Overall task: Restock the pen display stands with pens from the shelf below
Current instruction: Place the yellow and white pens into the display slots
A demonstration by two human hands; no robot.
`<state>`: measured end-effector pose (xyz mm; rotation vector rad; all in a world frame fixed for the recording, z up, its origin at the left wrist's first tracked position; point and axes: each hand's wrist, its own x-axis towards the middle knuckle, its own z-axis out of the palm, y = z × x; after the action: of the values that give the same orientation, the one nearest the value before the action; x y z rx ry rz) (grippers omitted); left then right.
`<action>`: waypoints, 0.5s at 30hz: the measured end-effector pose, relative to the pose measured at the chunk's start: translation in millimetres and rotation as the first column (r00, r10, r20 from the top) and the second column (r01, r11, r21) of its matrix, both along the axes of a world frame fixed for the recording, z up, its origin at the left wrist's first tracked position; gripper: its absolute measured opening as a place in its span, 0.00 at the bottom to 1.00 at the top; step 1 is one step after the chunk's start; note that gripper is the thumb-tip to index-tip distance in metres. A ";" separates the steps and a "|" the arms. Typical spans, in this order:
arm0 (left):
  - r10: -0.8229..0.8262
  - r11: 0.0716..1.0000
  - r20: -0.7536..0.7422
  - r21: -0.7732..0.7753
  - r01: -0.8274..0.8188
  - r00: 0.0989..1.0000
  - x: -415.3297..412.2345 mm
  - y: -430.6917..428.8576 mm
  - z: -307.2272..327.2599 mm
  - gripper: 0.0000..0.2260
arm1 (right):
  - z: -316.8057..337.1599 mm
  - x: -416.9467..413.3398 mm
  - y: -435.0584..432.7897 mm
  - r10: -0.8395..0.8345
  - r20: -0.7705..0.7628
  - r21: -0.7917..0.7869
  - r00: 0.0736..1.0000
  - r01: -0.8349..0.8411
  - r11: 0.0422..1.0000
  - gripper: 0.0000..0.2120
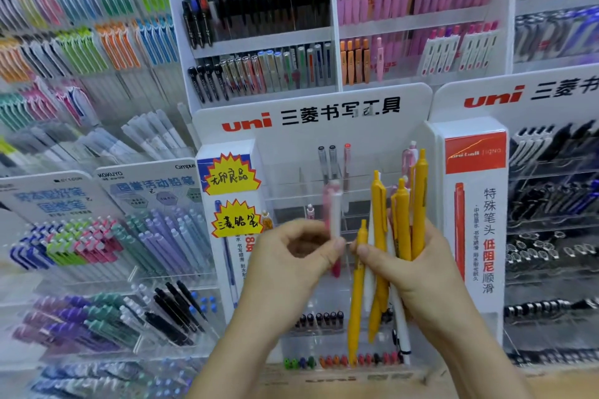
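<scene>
My right hand (410,272) grips a bundle of several yellow pens (380,223) with a white pen among them, held upright in front of the clear acrylic Uni display stand (311,113). Just left of the bundle, my left hand (291,259) pinches a single pink-and-white pen (334,214), also upright. The stand's upper tiers behind the hands hold only a few pens (332,160); its lowest rows show coloured pen caps (327,361). The shelf below is out of view.
Full pen racks surround the stand: pastel pens (155,236) and black pens (175,308) to the left, black pens (557,146) in the right-hand Uni stand, and tall white wall racks (259,16) behind. A red-labelled white box (475,204) flanks the stand's right side.
</scene>
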<state>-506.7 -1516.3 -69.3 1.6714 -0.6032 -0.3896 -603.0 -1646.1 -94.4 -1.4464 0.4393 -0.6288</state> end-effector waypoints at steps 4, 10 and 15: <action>-0.004 0.994 -0.061 -0.113 -0.003 0.998 14.1 11.1 18.5 0.13 | -1.3 -3.3 -7.3 -0.026 -0.006 0.038 1.000 0.026 0.999 0.14; 0.023 0.996 0.105 -0.087 -0.014 0.994 32.7 13.8 44.0 0.06 | -2.8 -4.1 -3.9 0.028 -0.024 0.080 0.999 -0.026 0.996 0.17; 0.128 0.992 0.330 -0.026 -0.126 0.935 41.1 -4.6 61.4 0.13 | -6.6 -6.6 -6.6 0.018 -0.044 0.084 0.999 -0.014 0.996 0.19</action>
<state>-465.6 -1520.8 -7.9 1.7757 -0.7362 -0.0105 -609.6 -1652.8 -101.0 -1.3850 0.4833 -0.5598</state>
